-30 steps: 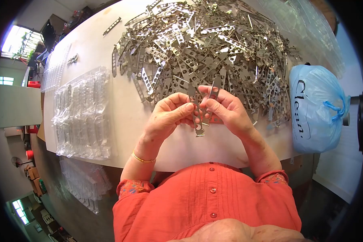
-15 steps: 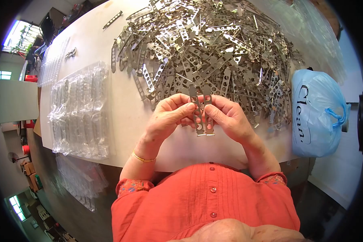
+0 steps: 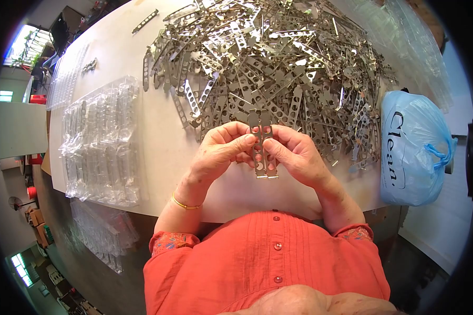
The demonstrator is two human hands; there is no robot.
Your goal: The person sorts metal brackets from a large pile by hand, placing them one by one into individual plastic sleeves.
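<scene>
My left hand (image 3: 222, 149) pinches a flat metal strip (image 3: 255, 119) with a row of round holes, between thumb and fingers. A second perforated metal strip (image 3: 265, 118) is pinched in my right hand (image 3: 295, 152). The two strips stand side by side, close together, their bent lower ends lined up near the table's front part. Fingertips show through some holes, and parts of both strips are hidden by the thumbs. Just beyond my hands lies a large heap of similar metal strips (image 3: 268, 79).
Clear plastic sleeves with strips inside (image 3: 100, 144) lie on the left of the white table (image 3: 163, 168). More clear plastic (image 3: 102, 231) hangs below the edge. A tied blue bag (image 3: 415, 147) marked "Clean." sits at the right. One loose strip (image 3: 145, 21) lies at the far left.
The two strips have come together: the gap between them has narrowed as my right hand shifted slightly left. My left hand has stayed nearly still.
</scene>
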